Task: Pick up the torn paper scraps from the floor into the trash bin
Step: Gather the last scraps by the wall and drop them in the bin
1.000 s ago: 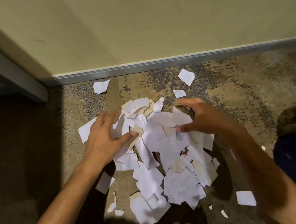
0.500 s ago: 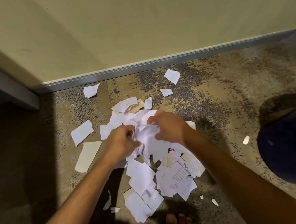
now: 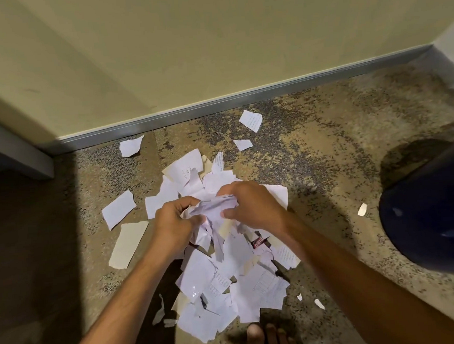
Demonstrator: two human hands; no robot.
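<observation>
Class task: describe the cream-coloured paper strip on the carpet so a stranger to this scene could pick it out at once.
Start at the big pile of scraps in the middle of the carpet. Look just beyond its left edge, beside the left hand. The cream strip lies there alone: long, blank and yellowish, unlike the white scrap above it.

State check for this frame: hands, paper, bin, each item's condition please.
left hand: gripping bunched scraps
right hand: gripping same bunch
bunched scraps: crumpled, raised between hands
scrap pile: loose on carpet
cream strip: flat, apart from pile
trash bin: dark, interior not visible
</observation>
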